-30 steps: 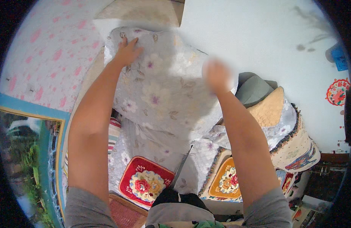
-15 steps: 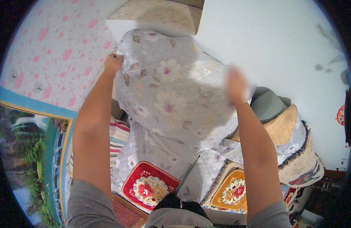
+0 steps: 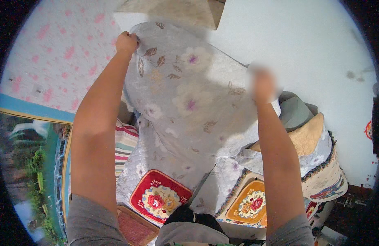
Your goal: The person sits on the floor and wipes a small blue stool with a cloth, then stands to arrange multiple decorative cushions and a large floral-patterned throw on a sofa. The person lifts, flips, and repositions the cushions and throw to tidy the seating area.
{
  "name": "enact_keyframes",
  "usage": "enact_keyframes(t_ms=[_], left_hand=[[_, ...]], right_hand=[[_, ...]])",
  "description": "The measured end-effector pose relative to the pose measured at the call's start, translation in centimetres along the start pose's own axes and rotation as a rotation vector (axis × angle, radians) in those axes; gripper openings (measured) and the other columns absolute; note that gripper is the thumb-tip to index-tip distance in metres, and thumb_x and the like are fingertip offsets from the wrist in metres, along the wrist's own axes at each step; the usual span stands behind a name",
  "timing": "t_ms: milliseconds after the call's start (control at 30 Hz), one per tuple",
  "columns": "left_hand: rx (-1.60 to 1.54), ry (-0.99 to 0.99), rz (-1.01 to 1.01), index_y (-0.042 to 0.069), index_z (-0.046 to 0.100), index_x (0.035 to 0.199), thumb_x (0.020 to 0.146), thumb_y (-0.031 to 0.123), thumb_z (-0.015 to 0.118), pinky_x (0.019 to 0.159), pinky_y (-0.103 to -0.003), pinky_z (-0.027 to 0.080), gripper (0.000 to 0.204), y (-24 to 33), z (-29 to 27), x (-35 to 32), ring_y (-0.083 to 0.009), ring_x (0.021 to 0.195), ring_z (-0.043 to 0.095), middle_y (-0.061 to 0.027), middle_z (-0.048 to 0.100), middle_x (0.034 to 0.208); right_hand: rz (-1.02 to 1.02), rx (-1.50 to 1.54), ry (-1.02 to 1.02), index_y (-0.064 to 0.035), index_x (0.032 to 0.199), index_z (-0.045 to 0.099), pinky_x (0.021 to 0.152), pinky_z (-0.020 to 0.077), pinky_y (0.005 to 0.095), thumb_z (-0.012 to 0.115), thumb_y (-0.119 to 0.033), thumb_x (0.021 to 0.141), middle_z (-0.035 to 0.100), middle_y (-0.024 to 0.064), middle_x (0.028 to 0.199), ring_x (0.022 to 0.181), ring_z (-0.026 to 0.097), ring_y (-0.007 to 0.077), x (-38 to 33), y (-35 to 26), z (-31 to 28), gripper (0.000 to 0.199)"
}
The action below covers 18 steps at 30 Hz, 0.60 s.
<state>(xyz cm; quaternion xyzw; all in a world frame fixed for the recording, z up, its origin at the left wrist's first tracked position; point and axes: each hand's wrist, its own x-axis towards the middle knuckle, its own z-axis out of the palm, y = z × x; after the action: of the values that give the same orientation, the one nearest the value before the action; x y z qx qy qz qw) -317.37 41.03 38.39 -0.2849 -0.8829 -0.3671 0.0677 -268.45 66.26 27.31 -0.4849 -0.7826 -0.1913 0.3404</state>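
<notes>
A pale grey quilted sofa cover (image 3: 189, 127) with white and purple flowers and brown leaves is held up and spread in front of me. My left hand (image 3: 127, 43) is closed around its upper left corner, arm stretched far forward. At the cover's right edge, my right hand (image 3: 264, 87) is raised; its fingers are blurred, but the cloth runs taut up to it. The cover's lower part falls in folds toward the seat, where cloth of the same pattern lies. A red floral seat mat (image 3: 145, 186) sits close to my body.
An orange floral mat (image 3: 234, 211) lies at the lower right. Behind my right forearm are a grey cushion (image 3: 295, 114) and tan quilted cloth (image 3: 306, 133). Striped fabric (image 3: 126, 139) shows by my left forearm. A framed landscape picture (image 3: 29, 164) hangs at the left, beside the pink-flowered wall (image 3: 54, 61).
My left hand has moved up and farther away, lifting the cover's left corner. My right hand has shifted slightly right, and the cloth between them is stretched higher.
</notes>
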Motion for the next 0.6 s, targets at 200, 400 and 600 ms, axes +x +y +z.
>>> enact_keyframes(t_ms=[200,400,600], left_hand=[[0.193,0.266,0.217,0.001,0.056,0.119,0.084,0.037,0.062,0.095,-0.046,0.042,0.051,4.5,1.4,-3.3,-0.0348,0.12,0.049,-0.0221,0.054,0.124],[0.353,0.096,0.832,0.009,0.05,0.131,0.089,0.05,0.051,0.107,-0.05,0.03,0.059,12.9,7.2,-15.8,-0.0368,0.132,0.037,-0.0163,0.044,0.14],[0.338,-0.054,0.729,0.014,0.044,0.135,0.091,0.047,0.047,0.112,-0.054,0.017,0.055,12.9,6.8,-15.2,-0.036,0.135,0.031,-0.0199,0.039,0.142]], right_hand=[[0.052,0.279,-0.065,-0.0058,0.085,0.066,0.082,0.0422,0.0476,0.045,-0.037,0.09,0.067,0.0138,0.092,0.085,0.062,0.033,-0.4,-3.2,-2.2,0.038],[0.071,0.27,-0.016,-0.0062,0.089,0.069,0.078,0.0451,0.0457,0.044,-0.034,0.089,0.068,0.0165,0.089,0.082,0.064,0.0362,1.3,-1.5,-0.8,0.037],[-0.11,0.424,-0.041,-0.009,0.105,0.065,0.08,0.045,0.0466,0.054,-0.037,0.085,0.066,0.0118,0.097,0.093,0.061,0.0315,1.8,-6.7,-8.3,0.035]])
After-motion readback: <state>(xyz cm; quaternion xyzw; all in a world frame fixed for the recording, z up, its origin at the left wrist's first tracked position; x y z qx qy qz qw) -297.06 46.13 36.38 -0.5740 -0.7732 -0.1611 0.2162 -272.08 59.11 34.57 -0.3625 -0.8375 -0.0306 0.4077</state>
